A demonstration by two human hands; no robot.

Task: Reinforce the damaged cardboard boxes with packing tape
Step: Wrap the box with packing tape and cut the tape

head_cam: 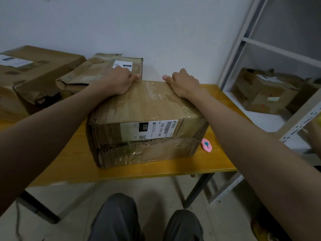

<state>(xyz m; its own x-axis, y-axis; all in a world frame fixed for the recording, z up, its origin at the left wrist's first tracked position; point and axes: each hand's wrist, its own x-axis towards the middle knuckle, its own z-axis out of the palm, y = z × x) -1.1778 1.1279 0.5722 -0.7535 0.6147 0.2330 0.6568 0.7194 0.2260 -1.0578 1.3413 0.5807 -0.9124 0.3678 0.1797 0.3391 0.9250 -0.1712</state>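
Observation:
A worn cardboard box (147, 122) with a white shipping label on its front stands in the middle of the yellow table (69, 164). Clear tape shines along its top and across the torn seam low on its front. My left hand (119, 80) lies on the box's far left top edge, with the fingers curled over the back. At the far right top edge my right hand (185, 82) grips the same way. No tape roll is in view.
A small pink cutter (206, 145) lies on the table right of the box. Two crumpled boxes, a small one (97, 72) and a large one (33, 75), stand at the back left. A white metal shelf (260, 115) on the right holds another box (264, 91).

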